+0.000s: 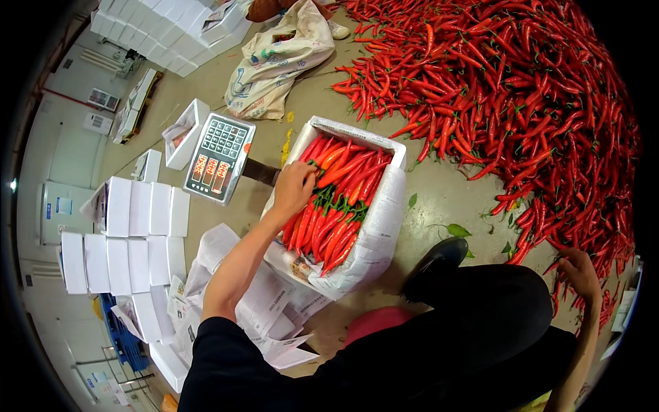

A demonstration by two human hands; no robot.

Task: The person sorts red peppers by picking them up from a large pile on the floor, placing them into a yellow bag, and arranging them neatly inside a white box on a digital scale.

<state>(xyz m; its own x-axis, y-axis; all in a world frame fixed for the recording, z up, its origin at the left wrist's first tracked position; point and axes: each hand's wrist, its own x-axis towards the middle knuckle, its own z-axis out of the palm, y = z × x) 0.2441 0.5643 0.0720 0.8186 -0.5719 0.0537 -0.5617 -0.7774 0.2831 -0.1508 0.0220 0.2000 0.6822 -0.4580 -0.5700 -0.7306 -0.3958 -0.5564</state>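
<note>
Before me a white foam box (355,129), lined with printed newspaper (378,232), holds long red chili peppers (329,232). They lie in two rows, their green stems meeting around the middle. My left hand (294,189) is over the box's left side with its fingers curled down at the peppers by a green stem. Whether it grips one is hidden. To the right, my right hand (579,273) reaches the near edge of a big heap of red chili peppers (494,87) on the floor. Its fingertips are at the peppers, and their hold is unclear.
A digital scale display (219,159) stands left of the box on a dark arm. White foam boxes (139,206) are stacked at the left, near loose newspaper sheets (262,298). A woven sack (280,62) lies beyond. My shoe (437,262) rests near loose green leaves (457,230).
</note>
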